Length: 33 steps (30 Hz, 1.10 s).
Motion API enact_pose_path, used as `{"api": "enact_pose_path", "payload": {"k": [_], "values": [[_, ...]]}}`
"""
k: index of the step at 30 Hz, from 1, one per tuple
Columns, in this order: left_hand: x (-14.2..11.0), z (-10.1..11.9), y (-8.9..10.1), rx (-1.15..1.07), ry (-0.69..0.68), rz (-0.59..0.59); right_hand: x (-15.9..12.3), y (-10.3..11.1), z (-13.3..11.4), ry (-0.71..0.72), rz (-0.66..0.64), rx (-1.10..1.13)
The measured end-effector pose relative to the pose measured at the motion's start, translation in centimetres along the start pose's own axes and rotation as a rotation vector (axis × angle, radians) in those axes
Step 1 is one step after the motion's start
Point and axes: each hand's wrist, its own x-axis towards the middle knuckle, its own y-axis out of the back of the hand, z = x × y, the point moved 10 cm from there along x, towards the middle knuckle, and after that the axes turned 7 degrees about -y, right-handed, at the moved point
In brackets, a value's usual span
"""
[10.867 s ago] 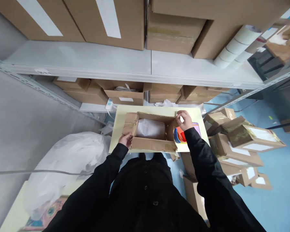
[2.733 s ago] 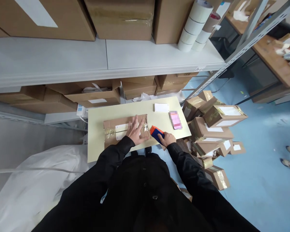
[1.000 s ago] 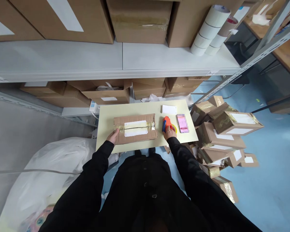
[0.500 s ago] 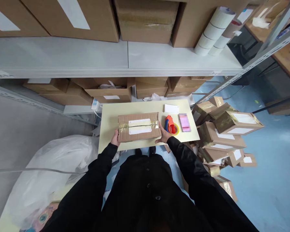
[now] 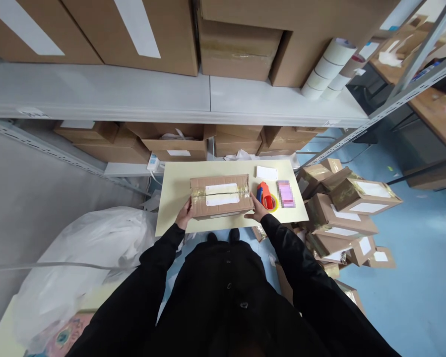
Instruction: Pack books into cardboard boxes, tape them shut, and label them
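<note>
Taped carton (image 5: 201, 207), white labels (image 5: 223, 199) on top, is held by its two ends over the pale worktop (image 5: 176, 174); whether lifted cannot be told. Left end is clasped by the left hand (image 5: 184, 214), right end by the right hand (image 5: 258, 210), digits parted. Orange-and-blue tape dispenser (image 5: 265, 192) is set just beside the right hand.

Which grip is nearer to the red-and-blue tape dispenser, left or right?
Right. The right grip is at the taped box's right end, just left of the tape dispenser; the left grip is at the opposite end, across the box from it.
</note>
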Motion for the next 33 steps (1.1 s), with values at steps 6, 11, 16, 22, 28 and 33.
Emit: {"api": "enact_pose_path", "payload": {"k": [6, 11, 16, 22, 28, 33], "values": [[-1.7, 0.5, 0.2, 0.065, 0.111, 0.054, -0.1, -0.3, 0.1, 0.000, -0.020, -0.057], [-0.8, 3.6, 1.6, 0.088, 0.018, 0.090, 0.3, 1.6, -3.0, 0.042, -0.003, -0.029], [1.5, 3.3, 3.7, 0.105, 0.089, 0.266, 1.8, 3.0, -4.8, -0.083, 0.133, 0.120], [3.7, 0.6, 4.5, 0.151, 0.237, 0.323, 3.0, -1.0, -3.8, -0.211, 0.004, 0.245], [4.0, -0.4, 4.1, 0.098, 0.193, 0.253, 3.7, -1.5, -2.1, -0.157, -0.003, 0.325], [2.9, -0.9, 4.7, 0.156, 0.207, 0.242, 3.1, -1.0, 0.3, -0.198, 0.058, 0.324]]}}
